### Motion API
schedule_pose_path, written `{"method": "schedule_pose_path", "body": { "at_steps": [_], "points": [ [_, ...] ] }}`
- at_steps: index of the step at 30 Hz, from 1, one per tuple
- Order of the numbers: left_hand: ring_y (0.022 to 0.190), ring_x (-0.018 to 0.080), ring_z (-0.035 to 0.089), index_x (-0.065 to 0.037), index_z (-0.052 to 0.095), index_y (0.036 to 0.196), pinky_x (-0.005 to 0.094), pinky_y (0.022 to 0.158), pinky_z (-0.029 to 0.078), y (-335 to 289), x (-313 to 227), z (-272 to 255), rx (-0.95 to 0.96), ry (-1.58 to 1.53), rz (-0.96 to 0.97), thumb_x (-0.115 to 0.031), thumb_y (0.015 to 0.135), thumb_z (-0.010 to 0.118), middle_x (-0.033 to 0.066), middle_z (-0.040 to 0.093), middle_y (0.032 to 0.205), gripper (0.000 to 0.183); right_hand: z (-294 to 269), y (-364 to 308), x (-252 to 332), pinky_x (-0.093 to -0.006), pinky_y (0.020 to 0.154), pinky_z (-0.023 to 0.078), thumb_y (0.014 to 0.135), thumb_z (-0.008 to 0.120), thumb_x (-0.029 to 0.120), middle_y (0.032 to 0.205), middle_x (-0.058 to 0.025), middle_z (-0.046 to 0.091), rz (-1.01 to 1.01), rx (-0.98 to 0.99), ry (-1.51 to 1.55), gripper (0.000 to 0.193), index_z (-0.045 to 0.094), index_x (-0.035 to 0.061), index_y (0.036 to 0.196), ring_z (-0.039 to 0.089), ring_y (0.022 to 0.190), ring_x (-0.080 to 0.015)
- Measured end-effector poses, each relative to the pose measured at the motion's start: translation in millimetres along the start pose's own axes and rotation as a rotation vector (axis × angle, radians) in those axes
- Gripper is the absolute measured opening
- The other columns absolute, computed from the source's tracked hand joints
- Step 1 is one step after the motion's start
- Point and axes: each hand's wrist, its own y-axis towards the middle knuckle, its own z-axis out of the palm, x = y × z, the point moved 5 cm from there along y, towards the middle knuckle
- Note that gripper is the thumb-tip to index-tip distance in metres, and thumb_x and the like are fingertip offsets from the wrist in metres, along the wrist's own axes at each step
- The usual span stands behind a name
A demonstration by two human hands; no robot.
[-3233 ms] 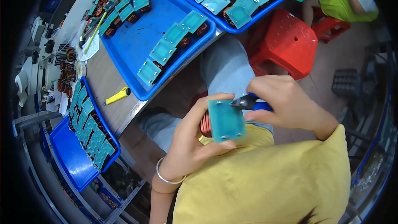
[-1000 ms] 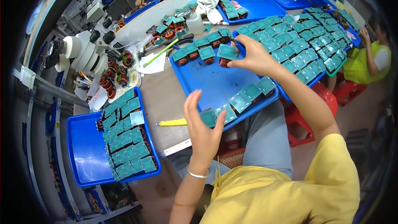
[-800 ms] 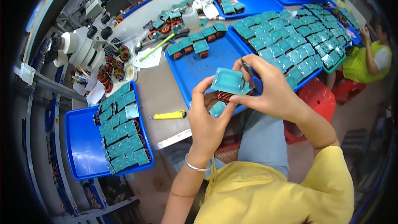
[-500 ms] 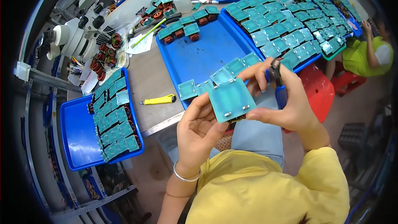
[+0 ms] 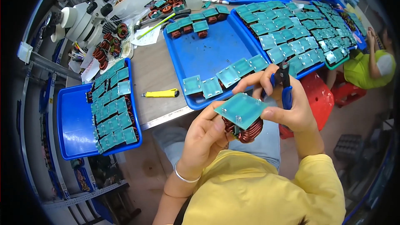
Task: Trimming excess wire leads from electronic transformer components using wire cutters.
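In front of my chest, my left hand grips a toroidal coil with a green circuit board on top. The coil's copper windings show below the board, which is tilted. Small solder joints stand near its edges. My right hand holds a pair of blue-handled side cutters in its curled fingers, jaws pointing up and away from the board. That hand's thumb and fingers also touch the board's right side. Just beyond, a blue tray carries similar boarded coils along its near and far edges.
A yellow utility knife lies on the bench, left of the tray. Filled blue trays stand at left and right. A microscope and loose coils sit at far left. A co-worker sits at right by a red stool.
The boarded coil has been lowered and tipped, so its copper windings now show beneath the board. Both hands remain on it, and the side cutters are still in my right hand.
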Motion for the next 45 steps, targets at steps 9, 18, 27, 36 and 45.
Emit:
{"method": "schedule_pose_path", "body": {
  "at_steps": [9, 18, 27, 36, 45],
  "points": [
    [0.099, 0.0192, 0.055, 0.005, 0.036, 0.124, 0.0328, 0.081, 0.05, -1, 0, -2, -0.048, 0.357, 0.049, -0.012, 0.074, 0.072, 0.0113, 0.048, 0.115, 0.064, 10, -5, 8, -0.0202, 0.058, 0.04, 0.061, 0.082, 0.018, 0.091, -0.0069, 0.06, -0.188, -0.076, -0.324, 0.048, 0.046, 0.004, 0.09, 0.042, 0.06, -0.0069],
    [0.089, 0.0188, 0.059, 0.006, 0.041, 0.12, 0.0322, 0.076, 0.052, 1, 6, -8, -0.048, 0.312, -0.016, -0.018, 0.079, 0.068, 0.011, 0.055, 0.106, 0.054, 3, -6, -6, -0.0199, 0.053, 0.039, 0.062, 0.081, 0.025, 0.075, 0.0006, 0.052, -0.1, -0.088, -0.437, 0.043, 0.053, 0.0067, 0.088, 0.045, 0.058, -0.0066],
    [0.083, 0.0223, 0.062, 0.007, 0.043, 0.117, 0.0327, 0.073, 0.052, 4, 12, -12, -0.134, 0.476, -0.013, -0.047, 0.076, 0.064, 0.0152, 0.058, 0.101, 0.07, -7, -16, -7, -0.0251, 0.069, 0.042, 0.062, 0.077, 0.018, 0.091, -0.0131, 0.057, 0.073, -0.086, -0.387, 0.043, 0.041, 0.0076, 0.083, 0.049, 0.072, -0.0117],
    [0.083, 0.0272, 0.063, 0.005, 0.035, 0.121, 0.0356, 0.075, 0.052, 9, 9, -4, -0.155, 0.424, 0.093, -0.037, 0.074, 0.07, 0.0258, 0.051, 0.114, 0.072, -32, -38, -7, -0.0259, 0.066, 0.044, 0.068, 0.046, 0.006, 0.078, -0.0118, 0.053, -0.065, -0.21, -0.381, 0.022, 0.047, -0.0041, 0.087, 0.052, 0.067, -0.0145],
    [0.097, 0.0335, 0.059, 0.002, 0.03, 0.123, 0.042, 0.083, 0.05, 10, 11, -5, 0.034, 0.245, -0.033, -0.019, 0.088, 0.054, 0.0201, 0.05, 0.115, 0.047, -29, -33, -12, -0.0296, 0.077, 0.042, 0.084, 0.046, 0.014, 0.099, -0.0124, 0.055, -0.13, -0.198, -0.223, 0.023, 0.047, -0.0017, 0.101, 0.052, 0.082, -0.0169]
  ]
}}
